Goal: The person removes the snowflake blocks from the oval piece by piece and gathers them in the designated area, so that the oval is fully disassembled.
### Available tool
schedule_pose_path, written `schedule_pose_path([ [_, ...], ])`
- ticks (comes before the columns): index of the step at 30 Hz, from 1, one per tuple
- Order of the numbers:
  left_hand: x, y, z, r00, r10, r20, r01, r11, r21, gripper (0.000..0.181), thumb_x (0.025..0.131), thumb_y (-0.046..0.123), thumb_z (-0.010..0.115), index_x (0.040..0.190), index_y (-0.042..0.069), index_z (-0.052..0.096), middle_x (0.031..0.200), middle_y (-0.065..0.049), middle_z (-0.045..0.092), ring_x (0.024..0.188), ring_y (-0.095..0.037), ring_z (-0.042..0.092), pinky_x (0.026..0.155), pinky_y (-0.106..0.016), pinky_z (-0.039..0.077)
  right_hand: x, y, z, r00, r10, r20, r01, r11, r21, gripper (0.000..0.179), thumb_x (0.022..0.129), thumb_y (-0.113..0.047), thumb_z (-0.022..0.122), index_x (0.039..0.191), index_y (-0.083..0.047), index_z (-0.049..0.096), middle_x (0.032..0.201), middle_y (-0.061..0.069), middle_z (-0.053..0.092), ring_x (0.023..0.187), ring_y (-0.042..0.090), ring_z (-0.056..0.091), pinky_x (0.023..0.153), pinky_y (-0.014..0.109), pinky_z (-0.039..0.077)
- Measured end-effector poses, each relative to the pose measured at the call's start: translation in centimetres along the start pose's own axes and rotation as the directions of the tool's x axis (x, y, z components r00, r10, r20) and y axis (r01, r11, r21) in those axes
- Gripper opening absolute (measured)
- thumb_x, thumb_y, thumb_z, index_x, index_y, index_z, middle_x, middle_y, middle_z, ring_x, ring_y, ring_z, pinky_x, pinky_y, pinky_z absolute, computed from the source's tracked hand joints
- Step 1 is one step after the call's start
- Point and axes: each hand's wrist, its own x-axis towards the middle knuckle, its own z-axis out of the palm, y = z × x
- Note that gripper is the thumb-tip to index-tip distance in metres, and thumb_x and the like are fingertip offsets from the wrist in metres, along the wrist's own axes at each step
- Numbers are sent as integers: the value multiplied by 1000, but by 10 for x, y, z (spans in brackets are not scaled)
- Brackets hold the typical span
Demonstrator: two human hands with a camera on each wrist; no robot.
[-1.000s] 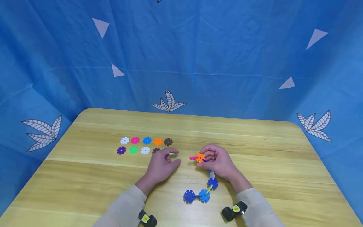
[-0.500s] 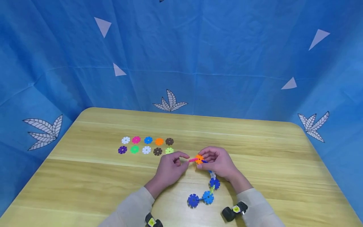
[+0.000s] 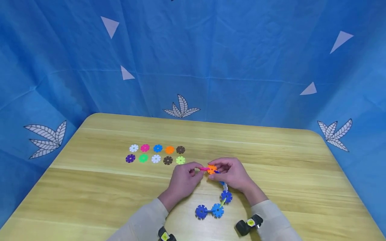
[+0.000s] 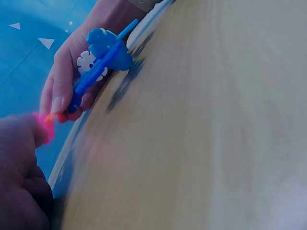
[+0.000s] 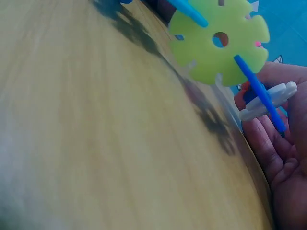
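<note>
My right hand pinches an orange notched disc between thumb and fingers. A pink disc, seen edge-on, is joined to its left side, and my left hand pinches that pink disc by its outer edge. From the orange disc a chain of interlocked discs hangs toward the table's front: a white one, a dark blue one, a yellow-green one, a lighter blue one and a dark blue end disc. The right wrist view shows the yellow-green disc large and close.
Two rows of loose discs lie flat at the left back of the wooden table, among them a pink disc, a green disc and a yellow-green disc. A blue patterned curtain hangs behind the table.
My left hand has moved right from beside the loose discs to the pink disc and now pinches it. The right hand keeps its hold on the orange disc; the chain's lower end swings slightly.
</note>
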Motion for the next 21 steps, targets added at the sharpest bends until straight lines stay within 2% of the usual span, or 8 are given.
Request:
schedule_pose_path([
  [3, 0, -1, 1, 1000, 12, -5, -12, 1000, -11, 12, 86, 5, 75, 94, 13, 77, 48, 11, 37, 43, 0, 28, 43, -20, 27, -1, -6, 0, 1000, 0, -4, 0, 1000, -17, 35, 76, 2, 84, 110, 2, 74, 92, 12, 71, 77, 22, 64, 69, 30, 53],
  [10, 0, -2, 1, 999, 39, -28, -41, 998, -40, 11, 84, 2, 75, 91, 10, 76, 50, 13, 38, 44, 0, 30, 43, -19, 27, -6, -36, 3, 1000, -21, -7, 21, 1000, -16, 31, 77, 5, 81, 107, 7, 72, 91, 15, 70, 75, 19, 63, 69, 30, 53],
  [19, -3, -2, 1, 997, 60, -45, -64, 995, -75, 10, 83, 1, 74, 89, 8, 76, 51, 12, 41, 44, 1, 30, 42, -19, 26, -7, -38, 3, 1000, -24, -6, 24, 1000, -10, 31, 77, 5, 81, 107, 6, 73, 91, 14, 71, 75, 21, 63, 69, 29, 53],
  [21, -3, -2, 0, 996, 70, -48, -73, 994, -83, 10, 83, 0, 74, 89, 7, 76, 52, 13, 40, 44, 2, 30, 42, -19, 26, -4, -27, 3, 1000, -25, -5, 25, 1000, -8, 31, 77, 4, 82, 107, 5, 73, 91, 12, 71, 75, 21, 63, 68, 29, 53],
])
